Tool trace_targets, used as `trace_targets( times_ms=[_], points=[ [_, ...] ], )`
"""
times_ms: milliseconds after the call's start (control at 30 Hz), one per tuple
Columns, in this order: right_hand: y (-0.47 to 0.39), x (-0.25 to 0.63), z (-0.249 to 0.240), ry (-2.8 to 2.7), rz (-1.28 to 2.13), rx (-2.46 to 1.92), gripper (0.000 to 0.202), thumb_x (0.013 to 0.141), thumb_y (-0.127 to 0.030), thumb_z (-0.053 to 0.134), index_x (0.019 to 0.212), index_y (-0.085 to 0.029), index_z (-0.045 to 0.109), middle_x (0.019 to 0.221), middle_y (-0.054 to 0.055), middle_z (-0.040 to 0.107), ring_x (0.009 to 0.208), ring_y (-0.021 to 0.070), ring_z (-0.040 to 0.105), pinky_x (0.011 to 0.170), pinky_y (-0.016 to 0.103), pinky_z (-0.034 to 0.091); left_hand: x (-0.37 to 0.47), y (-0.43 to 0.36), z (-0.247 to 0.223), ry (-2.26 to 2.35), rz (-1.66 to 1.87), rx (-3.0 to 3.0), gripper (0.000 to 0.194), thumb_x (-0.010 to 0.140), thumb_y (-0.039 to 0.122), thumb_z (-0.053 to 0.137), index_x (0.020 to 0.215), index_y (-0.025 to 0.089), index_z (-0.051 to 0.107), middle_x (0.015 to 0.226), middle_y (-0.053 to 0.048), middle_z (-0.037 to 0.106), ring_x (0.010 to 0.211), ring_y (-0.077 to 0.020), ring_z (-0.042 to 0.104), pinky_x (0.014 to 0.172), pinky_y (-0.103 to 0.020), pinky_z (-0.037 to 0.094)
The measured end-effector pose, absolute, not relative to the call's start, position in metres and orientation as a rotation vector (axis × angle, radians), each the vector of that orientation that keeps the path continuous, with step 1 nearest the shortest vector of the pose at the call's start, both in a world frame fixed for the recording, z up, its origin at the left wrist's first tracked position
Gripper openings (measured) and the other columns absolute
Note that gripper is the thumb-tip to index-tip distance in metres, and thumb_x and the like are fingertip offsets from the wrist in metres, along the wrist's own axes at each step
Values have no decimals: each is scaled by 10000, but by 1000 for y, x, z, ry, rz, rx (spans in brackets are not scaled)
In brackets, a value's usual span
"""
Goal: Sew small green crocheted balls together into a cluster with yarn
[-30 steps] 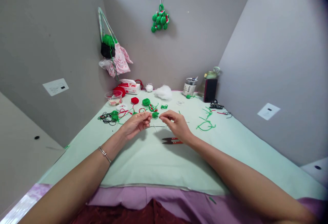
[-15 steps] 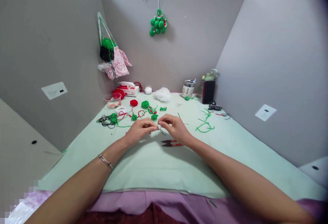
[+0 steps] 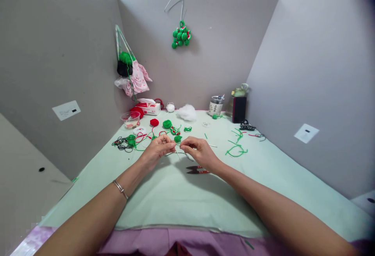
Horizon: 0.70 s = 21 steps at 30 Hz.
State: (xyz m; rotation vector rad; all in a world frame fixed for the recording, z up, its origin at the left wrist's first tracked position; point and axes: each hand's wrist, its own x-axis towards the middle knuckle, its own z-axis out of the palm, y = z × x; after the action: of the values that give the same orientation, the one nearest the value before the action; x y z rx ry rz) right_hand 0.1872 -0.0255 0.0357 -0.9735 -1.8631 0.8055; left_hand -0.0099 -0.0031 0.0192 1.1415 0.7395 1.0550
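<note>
Left hand: The left hand (image 3: 158, 151), left of centre over the table, is narrowed to a pinch on a dark thread (image 3: 188, 155); the exact grip is too small to make out.
Right hand: The right hand (image 3: 199, 153) faces it just to the right, thumb and forefinger drawn together on the same thread; the finer contact cannot be told.
Thread: At the middle of the scene, a slack curve shows on the near side of the fingertips, spanning the gap between the hands.
Thin stick: A pale thin stick (image 3: 178, 155) lies slantwise on the cloth below the fingertips.
Snips: The snips (image 3: 197, 170), dark-bladed and red-handled, lie near the right hand, blades pointing left, handle end partly hidden by the wrist.
Far of the hands: A small green ball (image 3: 177, 139) appears just beyond the fingertips; farther off sit a green yarn ball (image 3: 166, 124), a red yarn ball (image 3: 154, 122) and white stuffing (image 3: 186, 112).
Left side: A black tangle (image 3: 120, 144) lies near a clear tub (image 3: 130, 120), with a tissue box (image 3: 150, 109) farther back.
Right side: Green yarn scraps (image 3: 236, 151) lie on the near side of a black hair clip (image 3: 247, 125); a phone (image 3: 239, 110) stands upright in front of a bottle (image 3: 240, 91), and a can (image 3: 216, 106) holding pens stands to their left.
Far wall: A green knitted cluster (image 3: 181, 36) hangs from a wire.
Left wrist: A silver bracelet (image 3: 119, 187) encircles it.
</note>
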Motion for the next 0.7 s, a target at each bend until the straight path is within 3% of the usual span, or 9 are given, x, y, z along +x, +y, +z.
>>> trace_targets(
  times_ms=[333,533,700],
  points=[
    [-16,198,41,-1588,989,-988,214,785,-380,699,812,-169,722,687,6,605,632,128,494,601,274,392,-22,3,26,785,1166,1159,319,677,283,831,824,164,575,815,26,587,725,-83,599,782,-244,513],
    [-1,223,57,-1159,1096,-931,331,671,-419,800,846,-155,705,744,14,626,497,54,333,461,241,206,-27,7,22,802,1184,1155,324,702,315,817,878,177,582,822,35,579,727,-81,605,793,-245,513],
    [10,243,63,-1046,1234,-838,369,672,-424,819,892,-172,664,494,-87,382,444,53,224,441,235,117,-26,11,20,846,1140,1299,334,721,387,792,905,175,613,776,22,602,695,-100,610,740,-243,501]
  ],
)
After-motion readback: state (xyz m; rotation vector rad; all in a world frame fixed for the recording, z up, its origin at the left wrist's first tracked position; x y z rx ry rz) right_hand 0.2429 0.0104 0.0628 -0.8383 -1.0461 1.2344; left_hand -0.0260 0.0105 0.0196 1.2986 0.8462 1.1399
